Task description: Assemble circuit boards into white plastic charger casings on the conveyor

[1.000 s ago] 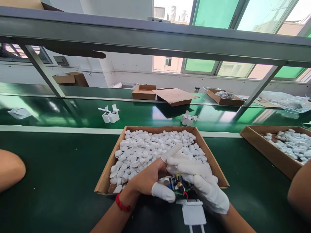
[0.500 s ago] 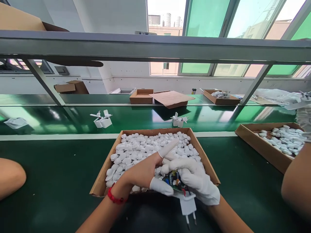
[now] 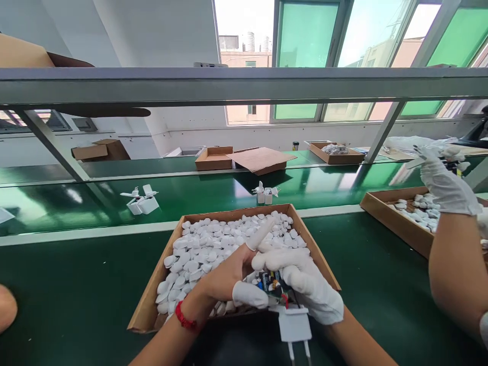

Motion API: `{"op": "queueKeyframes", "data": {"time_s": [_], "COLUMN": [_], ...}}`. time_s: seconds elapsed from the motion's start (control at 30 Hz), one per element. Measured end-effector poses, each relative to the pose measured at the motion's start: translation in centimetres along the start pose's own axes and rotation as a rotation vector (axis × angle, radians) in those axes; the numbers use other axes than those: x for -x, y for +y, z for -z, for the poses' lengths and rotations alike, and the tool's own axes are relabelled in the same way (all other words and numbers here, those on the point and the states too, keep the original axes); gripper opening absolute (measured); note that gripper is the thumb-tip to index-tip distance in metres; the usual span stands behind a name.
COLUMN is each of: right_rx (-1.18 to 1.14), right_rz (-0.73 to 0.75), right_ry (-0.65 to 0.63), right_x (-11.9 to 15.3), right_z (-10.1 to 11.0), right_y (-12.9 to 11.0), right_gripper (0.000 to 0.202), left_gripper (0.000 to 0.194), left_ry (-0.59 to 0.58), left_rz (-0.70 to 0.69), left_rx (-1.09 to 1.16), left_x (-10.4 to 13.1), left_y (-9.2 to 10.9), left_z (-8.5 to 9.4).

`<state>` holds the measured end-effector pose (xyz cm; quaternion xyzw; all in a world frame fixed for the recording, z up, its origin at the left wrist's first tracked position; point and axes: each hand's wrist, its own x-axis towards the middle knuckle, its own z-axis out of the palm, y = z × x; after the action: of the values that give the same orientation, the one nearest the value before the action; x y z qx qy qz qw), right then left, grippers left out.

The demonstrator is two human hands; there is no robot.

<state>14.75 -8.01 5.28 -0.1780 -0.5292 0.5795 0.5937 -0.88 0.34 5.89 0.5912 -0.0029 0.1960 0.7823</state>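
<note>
Both my hands meet over the front right of a cardboard tray (image 3: 313,244) full of white plastic pieces (image 3: 206,249). My left hand (image 3: 234,274), with white covers on its thumb and index finger, holds the left side of a small circuit board (image 3: 271,284). The gloved fingers of my right hand (image 3: 305,284) wrap round the board's other side. Below the board hangs a white plug housing (image 3: 295,325) with two pins pointing down, and short red and black wires run between them. Some of my fingertips are hidden behind the board.
Two clusters of white plug parts (image 3: 142,202) (image 3: 266,194) stand on the green strip beyond the tray. At the right, a person's gloved hand (image 3: 446,178) is above another cardboard tray (image 3: 400,229). A metal bar (image 3: 244,86) crosses overhead.
The view has shifted a little. The plug housing hangs straighter below the board, still in my hands. At the right, the other person's gloved hand has come into view, holding something small.
</note>
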Motion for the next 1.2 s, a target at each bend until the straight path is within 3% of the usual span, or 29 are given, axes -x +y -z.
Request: {"op": "queueKeyframes", "data": {"time_s": [0.13,0.27,0.4,0.5,0.7,0.8,0.93,1.1,1.2], "right_rx": [-0.061,-0.14,0.009,0.072,-0.162,-0.233,-0.314,-0.255,-0.226], "right_rz": [0.013,-0.034,-0.059,-0.039,-0.241,-0.195,-0.155,-0.245,-0.211], "right_ry": [-0.095,-0.135,-0.183,-0.138,-0.065,-0.04,-0.055,-0.096,-0.066], "right_x": [0.0,-0.1,-0.2,0.1,1.2,1.3,1.2,1.2,1.2], "right_z": [-0.1,0.3,0.5,0.4,0.8,0.8,0.7,0.4,0.1], "right_y": [1.8,2.4,1.8,1.8,2.8,3.3,3.2,2.0,1.4], "right_gripper": [0.024,0.037,0.024,0.024,0.042,0.046,0.044,0.035,0.031], "left_gripper": [0.135,0.126,0.125,0.127,0.126,0.116,0.107,0.11,0.114], "left_ry": [0.02,0.002,-0.002,0.011,0.089,0.115,0.128,0.129,0.126], "left_rz": [0.06,0.015,0.008,0.031,-0.013,-0.039,-0.095,-0.101,-0.077], "left_rx": [0.021,-0.142,-0.09,-0.008,0.079,0.111,0.091,0.113,0.119], "left_x": [1.0,1.7,1.9,2.1,2.2,2.0,2.0,2.8,3.2], "left_y": [-0.4,-0.9,-0.7,-0.8,-1.6,-1.5,-1.6,-2.3,-2.3], "left_z": [0.4,1.3,0.9,0.6,0.4,-0.6,-1.6,-1.4,-1.3]}}
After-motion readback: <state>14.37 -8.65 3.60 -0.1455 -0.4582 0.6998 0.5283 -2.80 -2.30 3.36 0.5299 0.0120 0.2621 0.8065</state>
